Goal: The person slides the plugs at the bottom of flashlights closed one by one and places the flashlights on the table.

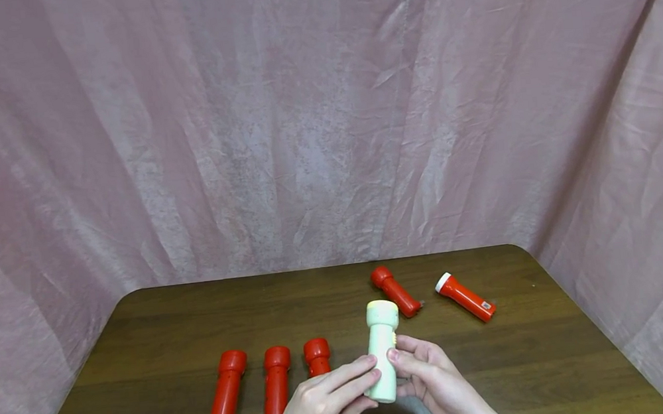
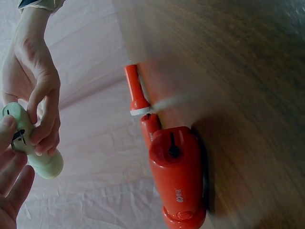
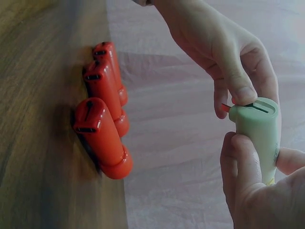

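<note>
A mint-green flashlight is raised above the table, its head pointing away from me. My right hand grips its body from the right, thumb on top and fingers on the far side. From the left, my left hand lays its fingers along the lower body. Its thumb presses at the slotted tail end in the right wrist view. A small reddish tip sticks out beside that end. Dark slots and thin prongs show on the flashlight in the left wrist view.
Red flashlights lie on the brown wooden table: one at left, another beside it, a third partly behind the left hand. Farther back lie a red flashlight with prongs out and a white-headed one. Pink curtains surround the table.
</note>
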Demonstrator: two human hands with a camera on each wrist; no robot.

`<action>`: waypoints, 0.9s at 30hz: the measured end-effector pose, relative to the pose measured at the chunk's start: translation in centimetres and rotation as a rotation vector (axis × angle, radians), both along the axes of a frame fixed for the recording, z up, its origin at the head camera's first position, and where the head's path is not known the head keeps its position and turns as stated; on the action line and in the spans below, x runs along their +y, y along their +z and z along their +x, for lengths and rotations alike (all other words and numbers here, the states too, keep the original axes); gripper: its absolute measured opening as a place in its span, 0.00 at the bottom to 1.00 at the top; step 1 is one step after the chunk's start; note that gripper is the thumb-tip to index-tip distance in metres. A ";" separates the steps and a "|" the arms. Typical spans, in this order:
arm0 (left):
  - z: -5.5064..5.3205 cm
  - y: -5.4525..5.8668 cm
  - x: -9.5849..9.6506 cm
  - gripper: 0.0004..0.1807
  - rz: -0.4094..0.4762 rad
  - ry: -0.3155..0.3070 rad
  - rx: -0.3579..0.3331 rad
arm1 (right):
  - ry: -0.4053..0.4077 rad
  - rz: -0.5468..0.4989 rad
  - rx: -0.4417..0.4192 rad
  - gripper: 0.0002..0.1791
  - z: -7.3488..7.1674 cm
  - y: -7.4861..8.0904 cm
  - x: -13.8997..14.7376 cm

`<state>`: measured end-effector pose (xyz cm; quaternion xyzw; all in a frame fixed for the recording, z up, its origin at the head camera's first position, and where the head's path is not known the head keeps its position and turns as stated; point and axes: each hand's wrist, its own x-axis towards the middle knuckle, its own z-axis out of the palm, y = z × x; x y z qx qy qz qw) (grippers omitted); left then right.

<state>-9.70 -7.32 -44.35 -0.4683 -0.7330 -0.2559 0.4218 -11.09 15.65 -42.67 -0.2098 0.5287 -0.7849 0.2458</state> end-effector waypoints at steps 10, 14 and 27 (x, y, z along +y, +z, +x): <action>0.2 0.4 0.0 0.19 0.004 -0.034 -0.057 | 0.034 -0.071 -0.020 0.16 0.1 0.1 0.1; 0.3 0.6 -0.3 0.21 -0.027 -0.068 -0.125 | 0.043 -0.094 -0.031 0.17 0.1 0.1 0.1; 0.4 0.7 -0.6 0.19 -0.002 -0.061 -0.150 | 0.032 -0.101 -0.068 0.16 0.4 0.3 -0.5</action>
